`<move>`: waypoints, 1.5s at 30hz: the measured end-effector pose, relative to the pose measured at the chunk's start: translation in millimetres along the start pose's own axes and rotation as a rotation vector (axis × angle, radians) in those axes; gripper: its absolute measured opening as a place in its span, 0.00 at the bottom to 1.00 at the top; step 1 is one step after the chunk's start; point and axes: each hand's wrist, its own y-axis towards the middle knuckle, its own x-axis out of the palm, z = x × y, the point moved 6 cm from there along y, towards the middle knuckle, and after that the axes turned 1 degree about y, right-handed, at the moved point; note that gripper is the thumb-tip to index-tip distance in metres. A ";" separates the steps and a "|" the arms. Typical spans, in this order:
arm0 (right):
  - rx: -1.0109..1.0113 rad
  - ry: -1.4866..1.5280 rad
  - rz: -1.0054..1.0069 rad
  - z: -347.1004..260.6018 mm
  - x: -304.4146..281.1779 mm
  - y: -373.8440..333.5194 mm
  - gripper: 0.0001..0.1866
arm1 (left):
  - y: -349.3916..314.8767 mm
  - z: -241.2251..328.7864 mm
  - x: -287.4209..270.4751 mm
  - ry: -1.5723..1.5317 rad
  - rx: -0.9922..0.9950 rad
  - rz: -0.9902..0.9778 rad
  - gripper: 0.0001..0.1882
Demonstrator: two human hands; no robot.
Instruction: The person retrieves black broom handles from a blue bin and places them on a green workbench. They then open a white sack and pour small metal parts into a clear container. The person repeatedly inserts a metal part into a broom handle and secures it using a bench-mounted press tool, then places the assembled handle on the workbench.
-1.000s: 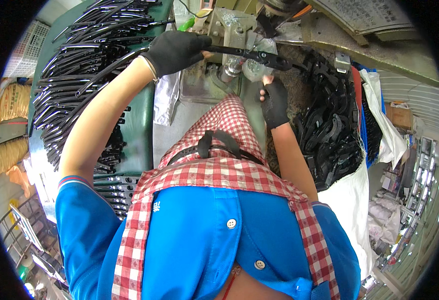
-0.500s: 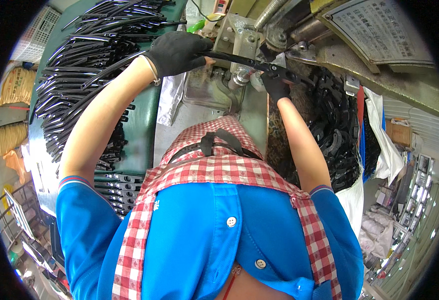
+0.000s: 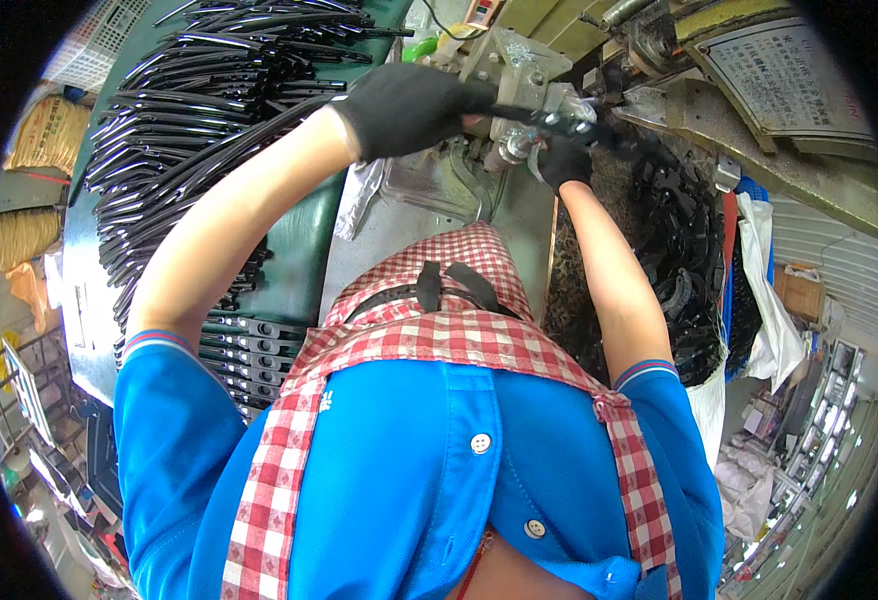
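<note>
My left hand (image 3: 407, 112), in a black glove, is closed round a long black metal tube (image 3: 515, 113) in front of the machine. The tube's right part is blurred by motion and shows bright spots where its holes are. My right hand (image 3: 566, 163), also gloved in black, is closed at the tube's underside near that holed part; its fingertips are partly hidden. Just below the tube, a round metal fitting (image 3: 507, 152) of the machine is close to my right fingers. Many similar black tubes (image 3: 194, 115) lie piled to the left of my left arm.
A green-topped table (image 3: 297, 255) bears the tubes, with flat holed ends (image 3: 249, 345) stacked at its near side. On the right is a heap of black parts (image 3: 674, 270) beside a white sack (image 3: 759, 290). The machine's heavy frame (image 3: 759, 160) overhangs at the far right.
My left hand has moved right toward the machine along with the tube. The tube's right end has shifted and is blurred now. The whole view has also shifted slightly.
</note>
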 end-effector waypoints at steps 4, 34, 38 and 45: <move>-0.037 0.017 -0.077 37.4 33.6 18.1 0.18 | -62.7 -13.0 -8.6 0.086 -0.160 -0.162 0.09; -0.006 1.800 -0.435 -36.3 -123.5 -28.5 0.09 | -459.7 -28.7 -2.2 0.338 -1.198 0.150 0.12; 0.038 1.730 -0.472 -34.3 -115.0 -28.5 0.13 | -392.9 -61.2 -24.7 0.324 -0.993 0.277 0.12; 0.164 2.183 -0.307 -31.4 -87.3 -69.6 0.13 | -337.9 -129.6 -38.2 0.483 -0.854 0.002 0.18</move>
